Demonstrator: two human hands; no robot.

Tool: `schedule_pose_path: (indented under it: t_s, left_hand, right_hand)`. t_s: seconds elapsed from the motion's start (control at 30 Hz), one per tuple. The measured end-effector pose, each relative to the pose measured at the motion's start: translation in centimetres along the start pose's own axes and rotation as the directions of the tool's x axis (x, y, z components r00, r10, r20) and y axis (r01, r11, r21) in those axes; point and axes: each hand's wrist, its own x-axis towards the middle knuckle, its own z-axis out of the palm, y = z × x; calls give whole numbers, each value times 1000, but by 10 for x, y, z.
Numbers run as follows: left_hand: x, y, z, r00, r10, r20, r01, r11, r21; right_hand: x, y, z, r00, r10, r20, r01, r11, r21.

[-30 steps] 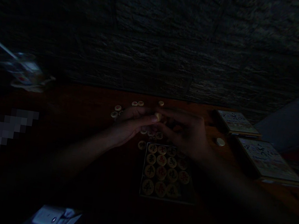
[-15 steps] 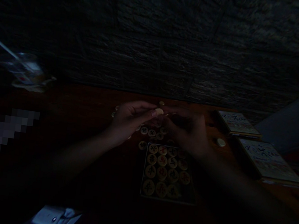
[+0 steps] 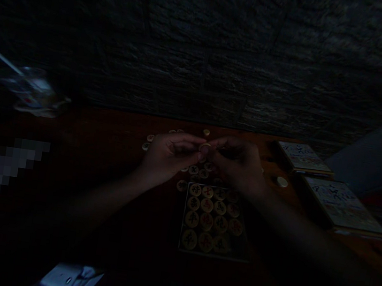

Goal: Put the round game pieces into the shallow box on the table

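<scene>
Both hands meet near the middle: the left hand (image 3: 166, 156) and right hand (image 3: 242, 167) are curled, thumbs and fingers nearly closed, their fingertips together on one small round piece (image 3: 205, 146), held tilted above the wooden table (image 3: 115, 127). Which character it bears cannot be told. Clock directions run from that piece. Loose discs (image 3: 193, 169) lie close below at 6 o'clock, more at 9, partly behind the left hand, and one at 12. Also at 6 o'clock, nearer the wearer, a tray (image 3: 240, 250) holds rows of discs with black or red characters. A lone disc (image 3: 281, 181) sits at 4 o'clock, beside two flat printed boxes (image 3: 344, 204) at 3 and 4. Farther off, at 10, stands a clear cup (image 3: 35, 88) with a straw (image 3: 0, 55). A dark block wall (image 3: 204, 45) rises at 12.
</scene>
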Motion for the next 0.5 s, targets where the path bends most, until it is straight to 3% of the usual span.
schedule_pose_path:
  t_s: [0.3,0.5]
  left_hand:
    - [-1,3,-1,997,-25,-67,27,999,28]
    - [-4,0,0,999,49,-3,-49,995,86]
  right_hand:
    - [0,-1,-1,998,51,27,-51,999,12]
    - [0,2,-2,999,41,32,-40,999,-16]
